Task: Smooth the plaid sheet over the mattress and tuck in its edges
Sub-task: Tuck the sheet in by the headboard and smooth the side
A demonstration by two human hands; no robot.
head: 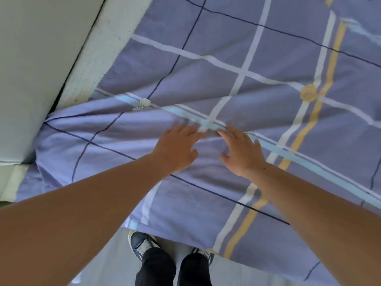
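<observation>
The plaid sheet [257, 65], lavender-blue with white, yellow and dark lines, covers most of the mattress. A bare white strip of mattress [97, 50] shows at the upper left. My left hand [177, 147] and my right hand [241, 151] lie palm down on the sheet near its front edge, fingers spread, side by side. A raised crease runs diagonally just beyond my fingertips. At the left, the sheet bunches into folds where it goes into the gap by the headboard. The front edge of the sheet hangs down over the side of the bed.
A pale padded headboard or wall panel [35, 69] stands along the left. My own feet in dark shoes [142, 244] and black trousers stand on a grey floor [107, 256] close against the bed's front side.
</observation>
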